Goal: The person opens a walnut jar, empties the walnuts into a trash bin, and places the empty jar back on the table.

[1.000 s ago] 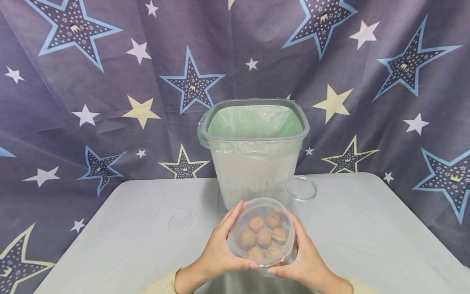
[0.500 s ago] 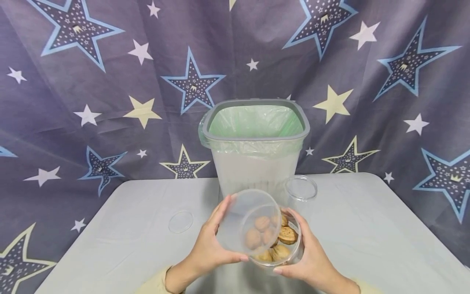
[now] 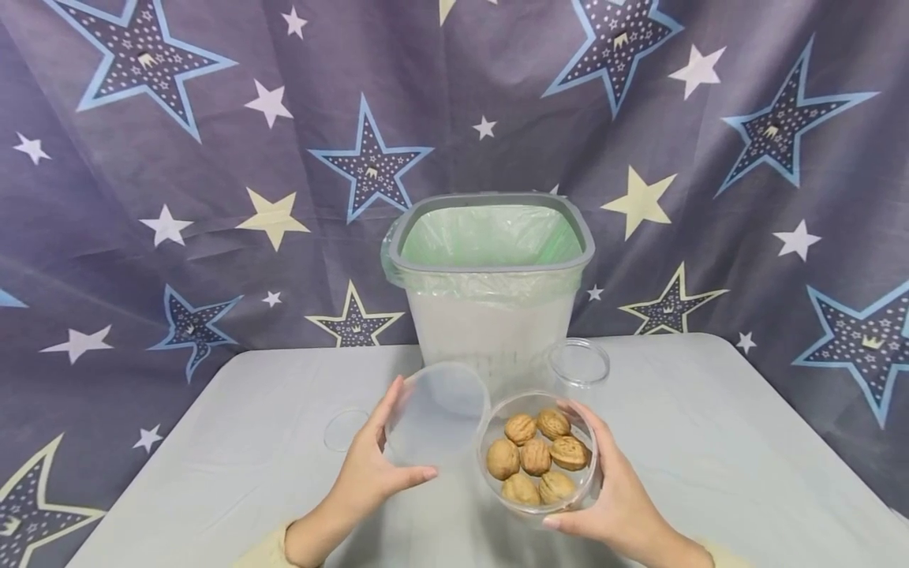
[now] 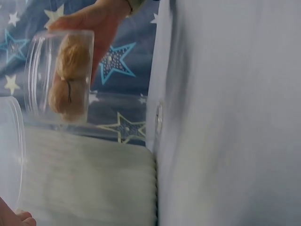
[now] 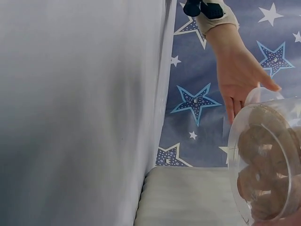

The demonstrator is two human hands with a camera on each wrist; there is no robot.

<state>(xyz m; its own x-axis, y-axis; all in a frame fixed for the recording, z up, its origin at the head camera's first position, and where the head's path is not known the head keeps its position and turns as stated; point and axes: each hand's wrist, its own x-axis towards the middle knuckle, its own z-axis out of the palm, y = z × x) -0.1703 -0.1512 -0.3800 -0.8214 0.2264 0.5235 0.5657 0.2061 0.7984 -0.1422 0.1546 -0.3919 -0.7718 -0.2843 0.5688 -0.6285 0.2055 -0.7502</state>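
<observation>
My left hand [image 3: 358, 477] grips the edge of a round translucent lid [image 3: 442, 412], thumb on the near side and fingers on the far side. Just right of the lid, my right hand [image 3: 621, 501] holds a clear round plastic jar [image 3: 536, 511] with its mouth tilted towards me. Several whole walnuts [image 3: 536, 457] lie inside the uncovered jar. The left wrist view has the jar side-on, with the right hand [image 4: 101, 23] around its base; the lid [image 4: 9, 150] is at the left edge. In the right wrist view, the left hand [image 5: 235, 70] appears behind the walnut jar.
A pale bin [image 3: 490, 323] with a grey rim and green bag liner stands at the back of the grey-covered table [image 3: 234, 473]. Right of it is a clear round container [image 3: 580, 363]. A thin clear disc [image 3: 346, 430] lies at left. A star-patterned curtain hangs behind.
The lid has come off the walnut jar. My left hand has moved left with it, while my right hand has shifted slightly right with the jar, uncovering the walnuts.
</observation>
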